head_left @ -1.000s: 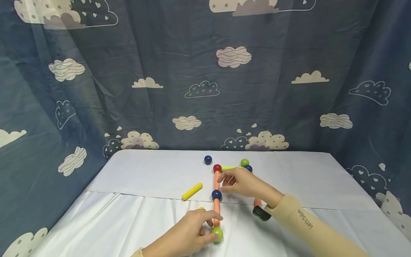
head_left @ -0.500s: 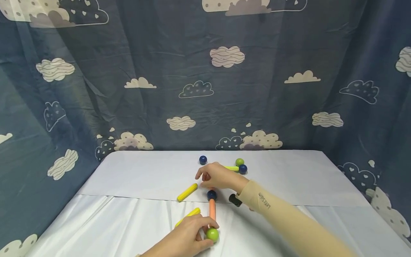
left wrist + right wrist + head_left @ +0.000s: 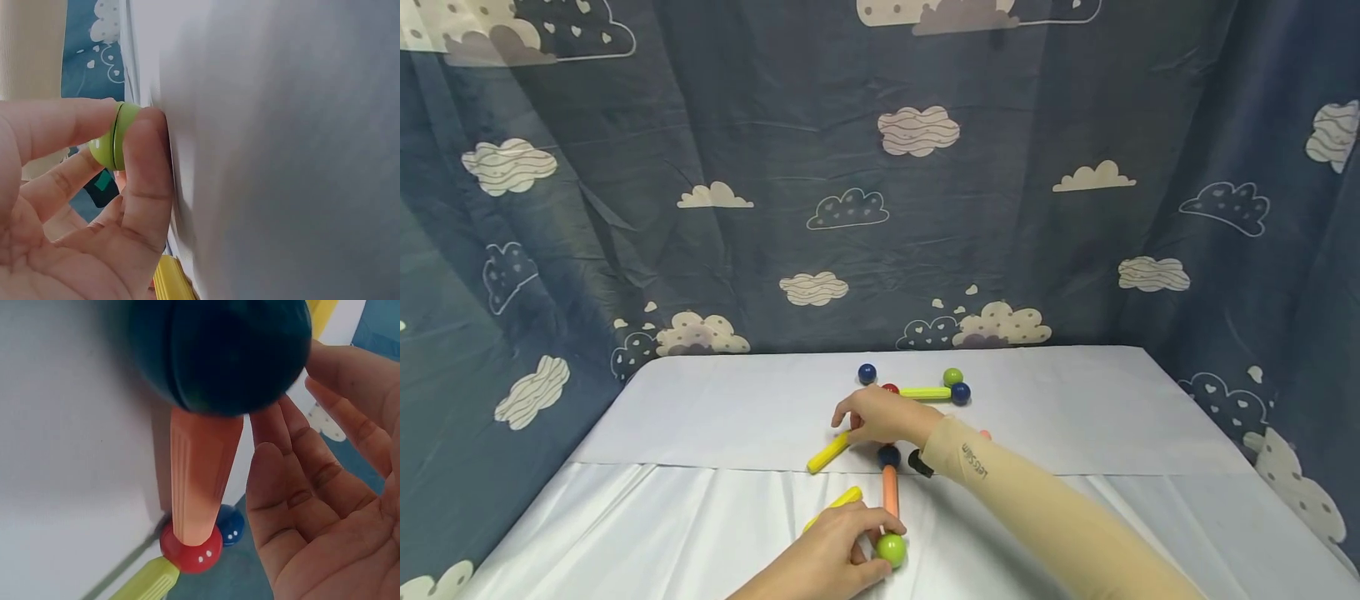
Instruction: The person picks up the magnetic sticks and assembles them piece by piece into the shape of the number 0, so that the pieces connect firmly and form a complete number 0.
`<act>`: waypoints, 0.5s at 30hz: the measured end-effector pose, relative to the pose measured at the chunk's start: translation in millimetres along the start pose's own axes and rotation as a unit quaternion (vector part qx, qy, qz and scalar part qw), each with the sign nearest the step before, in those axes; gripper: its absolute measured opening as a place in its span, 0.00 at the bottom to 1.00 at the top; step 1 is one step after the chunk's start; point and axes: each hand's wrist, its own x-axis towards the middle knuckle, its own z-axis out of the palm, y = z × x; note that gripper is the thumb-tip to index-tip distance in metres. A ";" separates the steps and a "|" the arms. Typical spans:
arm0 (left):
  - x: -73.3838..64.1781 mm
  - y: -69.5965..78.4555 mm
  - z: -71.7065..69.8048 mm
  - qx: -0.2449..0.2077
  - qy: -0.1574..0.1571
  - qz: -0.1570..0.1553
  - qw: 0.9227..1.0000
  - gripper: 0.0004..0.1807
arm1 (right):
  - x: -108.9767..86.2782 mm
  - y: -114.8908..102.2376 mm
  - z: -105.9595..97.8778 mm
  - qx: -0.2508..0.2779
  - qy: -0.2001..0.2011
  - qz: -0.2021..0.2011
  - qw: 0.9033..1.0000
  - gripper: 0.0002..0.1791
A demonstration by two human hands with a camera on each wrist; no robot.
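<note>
My left hand (image 3: 829, 552) pinches a green ball (image 3: 892, 551) between thumb and fingers at the near end of an orange stick (image 3: 891, 490). That stick leads to a dark blue ball (image 3: 889, 456). A second orange stick (image 3: 201, 475), plain in the right wrist view, runs from the blue ball to a red ball (image 3: 194, 550). Over this stretch reaches my right hand (image 3: 883, 416), fingers loosely bent, fingertips at the far end of a yellow stick (image 3: 827, 454). Whether they touch it is unclear. Another yellow stick (image 3: 842, 498) lies beside my left hand.
From the red ball a yellow-green stick (image 3: 927, 393) extends right to a blue ball (image 3: 960, 394), with a green ball (image 3: 952, 377) behind it. A separate blue ball (image 3: 867, 373) sits farther back. An orange piece (image 3: 985, 434) shows partly behind the right sleeve (image 3: 1037, 508).
My right hand has moved left, from beside the orange sticks across them to the yellow stick. The left hand stays at the green ball. The head view has shifted slightly right.
</note>
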 end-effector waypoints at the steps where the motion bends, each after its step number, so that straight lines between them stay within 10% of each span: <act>1: -0.3 -0.2 0.1 -0.003 -0.001 -0.001 1.000 0.19 | 0.3 -0.8 0.9 -0.002 -0.001 -0.001 1.000 0.15; 15: -1.8 1.2 -1.2 -0.006 -0.003 0.013 1.000 0.18 | 0.8 -4.8 7.6 -0.049 -0.005 0.000 0.999 0.07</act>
